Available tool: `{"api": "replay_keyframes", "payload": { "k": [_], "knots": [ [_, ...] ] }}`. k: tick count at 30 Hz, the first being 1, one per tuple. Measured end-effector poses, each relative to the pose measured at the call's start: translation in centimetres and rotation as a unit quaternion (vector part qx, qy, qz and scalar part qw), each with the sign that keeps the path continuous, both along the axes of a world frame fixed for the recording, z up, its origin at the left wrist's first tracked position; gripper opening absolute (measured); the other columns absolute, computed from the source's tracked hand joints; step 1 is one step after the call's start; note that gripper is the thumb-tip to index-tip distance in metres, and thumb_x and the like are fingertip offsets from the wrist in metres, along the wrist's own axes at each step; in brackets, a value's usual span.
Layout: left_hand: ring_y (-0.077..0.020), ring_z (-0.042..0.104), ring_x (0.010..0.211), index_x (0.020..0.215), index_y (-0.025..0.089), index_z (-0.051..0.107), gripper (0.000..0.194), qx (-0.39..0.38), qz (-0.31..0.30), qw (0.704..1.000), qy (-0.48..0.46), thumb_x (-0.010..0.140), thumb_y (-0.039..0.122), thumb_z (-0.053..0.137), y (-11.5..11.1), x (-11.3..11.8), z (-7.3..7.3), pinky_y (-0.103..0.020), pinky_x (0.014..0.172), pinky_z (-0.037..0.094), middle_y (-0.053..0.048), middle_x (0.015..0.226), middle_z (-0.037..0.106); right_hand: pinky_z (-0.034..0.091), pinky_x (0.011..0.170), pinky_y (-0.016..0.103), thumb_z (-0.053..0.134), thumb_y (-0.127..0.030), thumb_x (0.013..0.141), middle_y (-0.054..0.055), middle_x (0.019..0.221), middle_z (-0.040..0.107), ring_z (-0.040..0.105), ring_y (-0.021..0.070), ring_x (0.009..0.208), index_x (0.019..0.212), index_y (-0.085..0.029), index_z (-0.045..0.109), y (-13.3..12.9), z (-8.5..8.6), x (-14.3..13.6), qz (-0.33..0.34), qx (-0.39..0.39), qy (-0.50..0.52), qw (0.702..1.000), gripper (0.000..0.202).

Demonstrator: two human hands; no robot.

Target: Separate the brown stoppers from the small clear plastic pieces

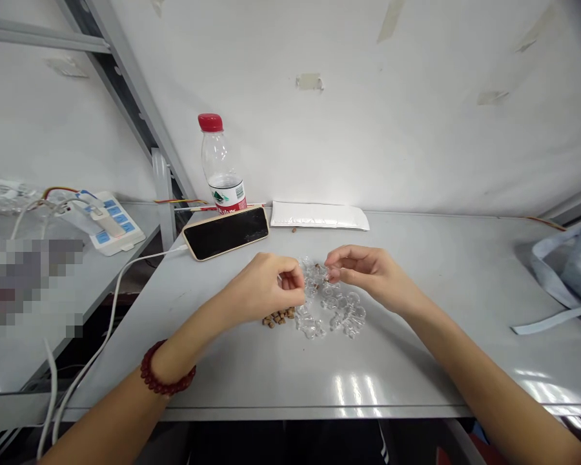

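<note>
My left hand (264,287) is closed in a pinch just above a small pile of brown cube-like pieces (277,318). What its fingertips hold, if anything, is hidden. Opposite it, my right hand (370,271) pinches what looks like a small clear plastic piece (332,274) between thumb and forefinger. Below and between both hands lies a loose heap of clear, rounded plastic pieces (349,314) on the grey table (252,374). A few brown bits show among the clear pieces near my right fingertips.
Behind my left hand a phone (227,234) leans against a red-capped bottle (223,174), its white cable (121,284) running left. A white flat packet (319,216) lies by the wall. At left is a power strip (116,226); a pale blue fabric item (576,271) sits right.
</note>
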State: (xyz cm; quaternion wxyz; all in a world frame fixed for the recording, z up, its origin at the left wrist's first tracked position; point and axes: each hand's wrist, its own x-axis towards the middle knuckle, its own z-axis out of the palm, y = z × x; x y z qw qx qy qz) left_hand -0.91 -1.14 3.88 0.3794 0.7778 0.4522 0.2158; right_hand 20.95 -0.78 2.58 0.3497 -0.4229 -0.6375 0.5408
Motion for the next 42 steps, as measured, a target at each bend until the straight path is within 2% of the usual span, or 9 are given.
{"api": "replay_keyframes", "payload": {
  "k": [4, 7, 10, 15, 20, 28, 36, 39, 42],
  "knots": [
    [-0.0105, 0.057, 0.062, 0.067, 0.016, 0.064, 0.006, 0.016, 0.03, 0.988, -0.149, 0.069, 0.012, 0.06, -0.4, 0.6, 0.0, -0.022, 0.06, 0.05, 0.001, 0.067, 0.064, 0.049, 0.081, 0.034, 0.072, -0.025, 0.073, 0.002, 0.082, 0.068, 0.064, 0.0148, 0.079, 0.083, -0.02, 0.065, -0.1, -0.6, -0.5, 0.007, -0.059, 0.082, 0.995, 0.013],
    [-0.0103, 0.059, 0.064, 0.07, 0.016, 0.065, 0.008, 0.038, 0.042, 0.976, -0.21, 0.071, 0.01, 0.06, -0.5, 1.1, -0.5, -0.022, 0.061, 0.053, 0.0, 0.07, 0.064, 0.049, 0.081, 0.032, 0.074, -0.025, 0.072, 0.001, 0.082, 0.069, 0.064, 0.0142, 0.078, 0.083, -0.02, 0.066, -0.2, -1.1, -0.9, 0.002, -0.092, 0.139, 0.986, 0.014],
    [-0.0104, 0.06, 0.065, 0.071, 0.015, 0.064, 0.006, 0.046, 0.041, 0.969, -0.241, 0.074, 0.011, 0.06, -0.6, 1.5, -1.0, -0.022, 0.059, 0.054, -0.001, 0.071, 0.064, 0.049, 0.08, 0.03, 0.073, -0.025, 0.074, 0.001, 0.079, 0.069, 0.065, 0.0134, 0.077, 0.081, -0.02, 0.067, -0.4, -1.2, -1.3, -0.02, -0.112, 0.19, 0.975, 0.011],
    [-0.0109, 0.062, 0.066, 0.073, 0.014, 0.064, 0.003, 0.079, 0.06, 0.956, -0.276, 0.076, 0.012, 0.062, -0.4, 1.8, -1.4, -0.024, 0.061, 0.057, -0.001, 0.072, 0.064, 0.05, 0.081, 0.027, 0.071, -0.023, 0.076, 0.001, 0.078, 0.071, 0.066, 0.0128, 0.079, 0.081, -0.019, 0.067, -0.9, -1.1, -1.8, 0.0, -0.157, 0.235, 0.959, 0.007],
    [-0.0114, 0.063, 0.072, 0.077, 0.014, 0.063, 0.003, 0.069, 0.029, 0.951, -0.299, 0.079, 0.013, 0.062, -0.5, 1.8, -1.7, -0.025, 0.069, 0.057, -0.001, 0.077, 0.064, 0.051, 0.076, 0.024, 0.072, -0.022, 0.076, 0.0, 0.075, 0.071, 0.066, 0.0105, 0.073, 0.079, -0.018, 0.069, -1.0, -1.3, -2.0, -0.018, -0.162, 0.259, 0.952, 0.006],
    [-0.0112, 0.06, 0.077, 0.081, 0.015, 0.064, 0.005, 0.147, 0.068, 0.941, -0.296, 0.078, 0.01, 0.063, -0.8, 2.3, -2.4, -0.023, 0.072, 0.054, -0.002, 0.08, 0.062, 0.052, 0.077, 0.022, 0.07, -0.025, 0.078, 0.003, 0.08, 0.073, 0.069, 0.0121, 0.08, 0.084, -0.017, 0.07, -1.3, -1.0, -2.1, 0.026, -0.172, 0.235, 0.956, 0.01],
    [-0.0137, 0.062, 0.08, 0.084, 0.015, 0.064, 0.005, 0.12, 0.058, 0.961, -0.242, 0.081, 0.018, 0.061, -0.7, 2.0, -2.2, -0.027, 0.074, 0.055, -0.004, 0.084, 0.064, 0.054, 0.07, 0.022, 0.074, -0.024, 0.074, 0.002, 0.08, 0.072, 0.07, 0.0135, 0.077, 0.084, -0.018, 0.067, -1.3, -1.4, -2.2, 0.005, -0.167, 0.241, 0.956, 0.014],
    [-0.0138, 0.06, 0.08, 0.088, 0.015, 0.063, 0.009, 0.173, 0.042, 0.967, -0.182, 0.079, 0.02, 0.063, -0.7, 1.9, -1.9, -0.028, 0.072, 0.054, -0.004, 0.088, 0.064, 0.055, 0.068, 0.022, 0.076, -0.022, 0.072, 0.0, 0.074, 0.07, 0.068, 0.0114, 0.069, 0.083, -0.018, 0.066, -1.1, -1.6, -2.1, -0.015, -0.164, 0.248, 0.955, 0.015],
    [-0.0144, 0.058, 0.081, 0.093, 0.016, 0.06, 0.02, 0.248, 0.024, 0.962, -0.115, 0.075, 0.021, 0.068, -0.7, 2.0, -1.9, -0.029, 0.07, 0.051, -0.004, 0.091, 0.063, 0.056, 0.072, 0.027, 0.076, -0.023, 0.072, 0.001, 0.076, 0.07, 0.069, 0.0141, 0.073, 0.084, -0.019, 0.065, -1.1, -1.7, -2.0, -0.016, -0.156, 0.243, 0.957, 0.017]
  ]
}}
